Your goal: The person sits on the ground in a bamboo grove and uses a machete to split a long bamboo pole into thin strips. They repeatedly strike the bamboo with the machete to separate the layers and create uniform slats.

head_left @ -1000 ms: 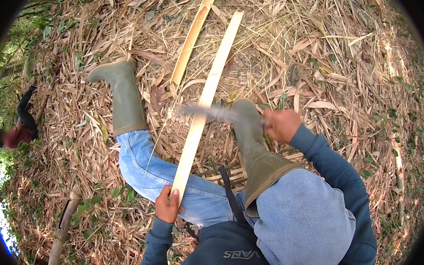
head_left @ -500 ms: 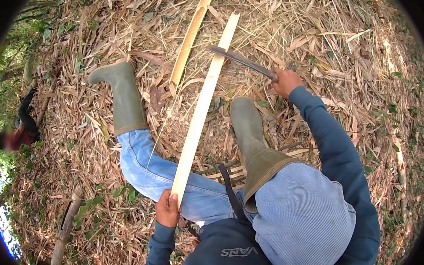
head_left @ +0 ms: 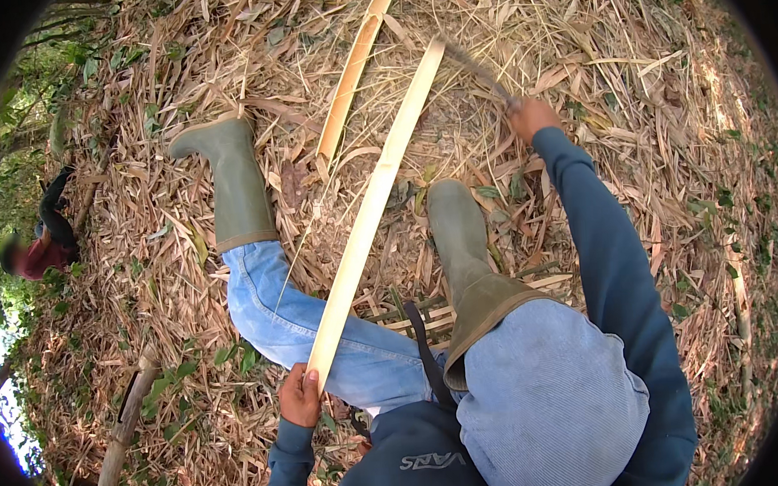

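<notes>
My left hand (head_left: 300, 397) is closed round the near end of a long, pale split bamboo strip (head_left: 365, 222). The strip slants away over my left leg, its far tip well beyond my boots. In my right hand (head_left: 535, 118) is the handle of a machete (head_left: 484, 75), gripped in a closed fist. The blade is smeared by motion and points at the strip's far tip; whether it touches, I cannot tell. Another split bamboo piece (head_left: 349, 88), hollow side showing, lies on the ground left of the strip.
My green rubber boots (head_left: 241, 185) stand to either side of the strip. Dry bamboo leaves (head_left: 171, 319) cover the ground. More slats (head_left: 429, 316) lie behind my right boot. A cut pole (head_left: 129, 428) is at lower left. Another person (head_left: 46, 242) is at the far left.
The machete has gone from lying across the strip below its far end to the far tip, my right hand rising slightly with it. The strip's near end has dropped a little lower and left.
</notes>
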The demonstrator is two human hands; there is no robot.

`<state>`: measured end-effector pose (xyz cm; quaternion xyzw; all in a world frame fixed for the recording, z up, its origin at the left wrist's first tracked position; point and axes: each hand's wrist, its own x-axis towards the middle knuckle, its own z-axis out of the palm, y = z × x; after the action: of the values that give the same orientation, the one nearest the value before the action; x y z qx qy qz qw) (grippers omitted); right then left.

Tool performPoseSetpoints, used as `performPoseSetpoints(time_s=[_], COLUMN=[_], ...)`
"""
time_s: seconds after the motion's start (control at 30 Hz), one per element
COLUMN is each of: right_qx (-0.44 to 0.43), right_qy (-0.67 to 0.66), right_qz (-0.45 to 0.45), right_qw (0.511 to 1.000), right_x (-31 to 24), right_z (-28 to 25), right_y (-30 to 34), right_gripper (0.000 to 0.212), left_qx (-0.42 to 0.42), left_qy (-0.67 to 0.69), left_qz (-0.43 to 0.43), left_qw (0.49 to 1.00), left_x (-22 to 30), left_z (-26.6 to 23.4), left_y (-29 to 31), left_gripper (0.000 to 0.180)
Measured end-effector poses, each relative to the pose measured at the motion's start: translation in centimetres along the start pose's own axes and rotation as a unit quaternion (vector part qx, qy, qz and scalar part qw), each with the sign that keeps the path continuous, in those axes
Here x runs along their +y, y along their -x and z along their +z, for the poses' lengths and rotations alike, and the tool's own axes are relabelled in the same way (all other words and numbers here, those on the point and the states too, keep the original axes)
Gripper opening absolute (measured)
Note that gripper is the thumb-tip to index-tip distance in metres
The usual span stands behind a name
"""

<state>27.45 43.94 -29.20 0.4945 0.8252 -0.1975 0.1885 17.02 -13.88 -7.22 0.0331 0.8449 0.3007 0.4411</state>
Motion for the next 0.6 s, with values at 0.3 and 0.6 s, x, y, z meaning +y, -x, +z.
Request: performPoseSetpoints(time_s=[0.3, 0.6], right_qx=[-0.099, -0.074], right_qy=[-0.031, 0.016], right_qz=[-0.314, -0.291], right_qw=[0.944, 0.954], right_x=[-3.8, -3.1], right_z=[-0.4, -0.7], right_y=[16.4, 15.1], right_gripper=[0.022, 0.024], left_qx=[-0.011, 0.113], left_qy=[-0.106, -0.247], left_qz=[-0.015, 0.089], left_qw=[0.994, 0.958], left_x=[3.9, 4.1], left_z=[2.8, 3.3], left_y=[-0.1, -0.5], left_gripper=[0.018, 0.010])
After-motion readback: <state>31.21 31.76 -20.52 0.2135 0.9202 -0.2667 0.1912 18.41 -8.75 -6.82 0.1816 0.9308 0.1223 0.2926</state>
